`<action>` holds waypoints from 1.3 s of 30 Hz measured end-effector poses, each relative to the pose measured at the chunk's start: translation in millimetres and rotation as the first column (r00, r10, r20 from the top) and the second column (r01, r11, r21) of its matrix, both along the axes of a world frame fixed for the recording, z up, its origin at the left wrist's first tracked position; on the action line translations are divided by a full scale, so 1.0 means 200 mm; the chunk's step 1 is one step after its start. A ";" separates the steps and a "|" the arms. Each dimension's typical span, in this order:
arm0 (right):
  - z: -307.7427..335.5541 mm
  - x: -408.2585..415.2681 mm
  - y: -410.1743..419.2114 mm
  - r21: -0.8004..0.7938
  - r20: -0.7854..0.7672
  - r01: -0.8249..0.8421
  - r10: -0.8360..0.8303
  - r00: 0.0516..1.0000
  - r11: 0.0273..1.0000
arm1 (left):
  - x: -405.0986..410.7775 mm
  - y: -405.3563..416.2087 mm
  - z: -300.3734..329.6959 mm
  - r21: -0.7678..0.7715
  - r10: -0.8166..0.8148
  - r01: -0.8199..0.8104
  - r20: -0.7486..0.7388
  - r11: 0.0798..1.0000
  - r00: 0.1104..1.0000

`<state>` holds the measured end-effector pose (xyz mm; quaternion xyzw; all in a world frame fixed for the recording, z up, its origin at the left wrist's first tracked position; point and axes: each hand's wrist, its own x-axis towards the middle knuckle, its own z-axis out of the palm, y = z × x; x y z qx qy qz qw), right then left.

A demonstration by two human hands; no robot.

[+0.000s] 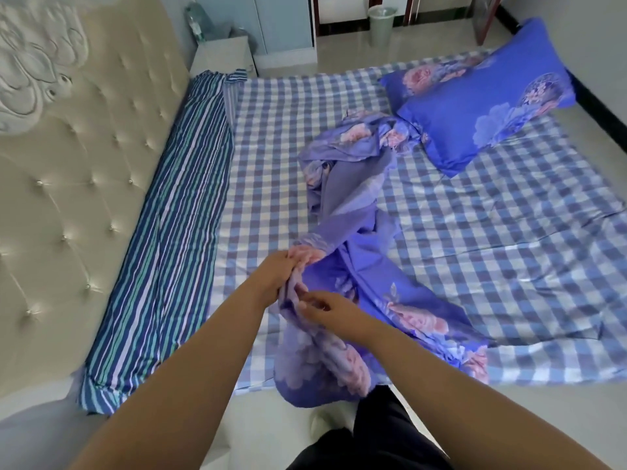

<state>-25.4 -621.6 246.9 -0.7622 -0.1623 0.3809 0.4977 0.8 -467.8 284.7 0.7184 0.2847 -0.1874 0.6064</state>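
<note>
Checked bed point(509, 232) | floral cloth point(353, 198) trails from centre to 6 o'clock edge | matching pillow point(475, 106) at 1 o'clock | left hand point(271, 276), fingers clutching cloth's near end | right hand point(327, 305), fingers pinching it just beside

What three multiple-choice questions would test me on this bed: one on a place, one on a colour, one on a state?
1. Where does the pillow lie?
A. at the bed's far right corner
B. against the headboard
C. on the floor

2. What colours is the sheet?
A. plain white
B. blue and white checks
C. red stripes

3. What is the left hand doing?
A. resting flat
B. holding a bin
C. gripping the cloth

Answers: 1 A, it sits at that corner of the sheet; 2 B, checks cover the whole mattress; 3 C, its fingers curl round the cloth's near end.
</note>
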 end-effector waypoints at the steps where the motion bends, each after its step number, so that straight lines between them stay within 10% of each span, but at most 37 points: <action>1: -0.07 0.08 -0.02 0.030 -0.082 0.245 -0.242 0.967 0.969 | 0.03 -0.02 0.02 0.007 -0.016 0.016 0.008 1.000 1.000; 4: -0.28 0.40 -0.12 -0.011 -0.119 0.674 -0.671 0.732 0.738 | 0.15 -0.06 0.05 0.028 -0.085 0.083 0.062 0.996 0.994; 10: -0.42 0.92 -0.25 -0.021 -0.242 0.738 -0.720 0.651 0.674 | 0.41 -0.05 0.37 -0.251 -0.229 0.254 0.126 0.934 0.965; 15: -0.37 1.21 -0.28 -0.016 -0.442 0.788 -0.711 0.546 0.615 | 0.55 0.04 0.55 -0.464 -0.024 0.153 0.271 0.873 0.962; 19: -0.36 1.38 -0.20 0.057 -0.295 0.689 -0.647 0.703 0.723 | 0.64 0.09 0.60 -0.663 0.222 0.017 0.274 0.749 0.936; 26: -0.45 1.72 -0.04 -0.023 0.040 0.495 -0.494 0.869 0.869 | 0.67 0.17 0.62 -0.499 0.277 -0.073 0.350 0.864 0.895; 31: -0.03 1.90 -0.17 0.026 0.227 0.646 -0.634 0.739 0.763 | 0.66 0.39 0.51 -0.050 0.438 -0.453 0.368 0.890 0.820; 36: 0.64 2.06 -0.03 0.564 0.409 0.499 -0.748 0.523 0.658 | 0.68 0.32 0.45 0.186 0.538 -0.673 0.468 0.715 0.701; 39: 0.77 2.08 0.04 0.417 0.530 0.407 -0.581 0.618 0.813 | 0.68 0.38 0.46 0.317 0.609 -0.826 0.563 0.466 0.559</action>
